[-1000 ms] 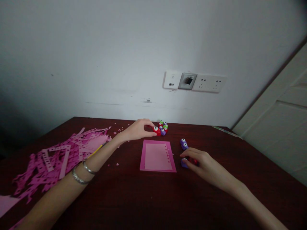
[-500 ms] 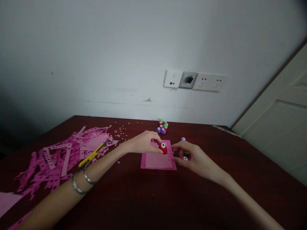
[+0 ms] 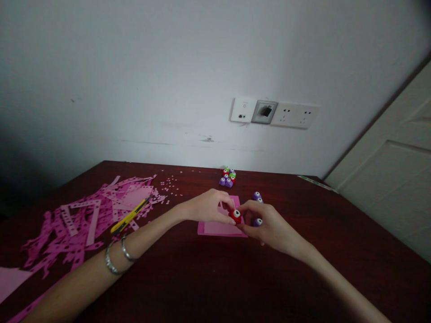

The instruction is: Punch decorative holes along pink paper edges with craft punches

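"Against the pale wall point(image 3: 161, 89), what have we got?"

"A dark red-brown table point(image 3: 215, 287), with a heap of punched pink strips point(image 3: 93, 224) spread at the left."

"And the left hand point(image 3: 208, 207)?"

"Pinching a red piece point(image 3: 236, 218) with an eye-like top."

"The right hand point(image 3: 272, 229)?"

"Curved, fingertips at that piece's other side — whether they grip it too, I can't tell. A purple piece point(image 3: 257, 222) shows within the curve."

"Beneath them?"

"Pink sheets point(image 3: 218, 230), a paler one lying on a darker. The red piece is over their right side, between the two hands."

"Smaller things?"

"A yellow cutter point(image 3: 130, 216) beside the strips, a cluster of coloured pieces point(image 3: 229, 182) beyond the sheets — and tiny paper bits point(image 3: 173, 189) scattered near the heap."
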Demonstrator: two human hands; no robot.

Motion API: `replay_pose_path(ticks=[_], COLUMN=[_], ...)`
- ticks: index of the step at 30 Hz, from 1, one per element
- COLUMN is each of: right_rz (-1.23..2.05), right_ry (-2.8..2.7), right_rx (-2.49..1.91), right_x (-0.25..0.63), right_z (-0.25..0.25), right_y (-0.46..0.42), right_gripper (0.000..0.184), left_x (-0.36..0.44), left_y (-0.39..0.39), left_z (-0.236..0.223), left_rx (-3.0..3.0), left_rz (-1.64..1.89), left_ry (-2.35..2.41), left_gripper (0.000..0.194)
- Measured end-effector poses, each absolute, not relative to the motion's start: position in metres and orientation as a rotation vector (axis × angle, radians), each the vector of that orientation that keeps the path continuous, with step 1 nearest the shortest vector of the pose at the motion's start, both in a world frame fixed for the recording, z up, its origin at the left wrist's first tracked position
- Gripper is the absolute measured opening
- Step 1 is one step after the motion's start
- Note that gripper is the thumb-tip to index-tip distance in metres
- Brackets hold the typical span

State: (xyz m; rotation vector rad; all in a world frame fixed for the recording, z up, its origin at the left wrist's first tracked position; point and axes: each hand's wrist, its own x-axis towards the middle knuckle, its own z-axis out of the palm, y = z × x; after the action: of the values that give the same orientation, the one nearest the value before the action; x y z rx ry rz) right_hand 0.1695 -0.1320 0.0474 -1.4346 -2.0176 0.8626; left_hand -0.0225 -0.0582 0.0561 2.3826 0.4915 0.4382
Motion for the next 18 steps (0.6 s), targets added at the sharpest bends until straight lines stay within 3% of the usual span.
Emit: replay_pose_path(ticks=[4,9,18], right_rz=[0.966,1.025,0.74], right_ry=[-1.924,-1.822,-1.962], right_rx=[-1.518,-1.552,-1.635], right_x=[0.169,0.179,0.193], right_z=[0.033,0.008,0.004], right_y=[-0.129,-0.118,-0.106], right_gripper=[0.022,0.022,0.016], left_x=[-0.024,-0.038,-0.052], left_y=[-0.048,-0.008,0.022], left_z=[0.051,0.022,-0.011], left_rx=[2.401,2.547,2.548], left_rz=[0.375,0.391,0.184], left_ry=[0.525,0.952,1.126], left_gripper=[0.027,0.028,0.042])
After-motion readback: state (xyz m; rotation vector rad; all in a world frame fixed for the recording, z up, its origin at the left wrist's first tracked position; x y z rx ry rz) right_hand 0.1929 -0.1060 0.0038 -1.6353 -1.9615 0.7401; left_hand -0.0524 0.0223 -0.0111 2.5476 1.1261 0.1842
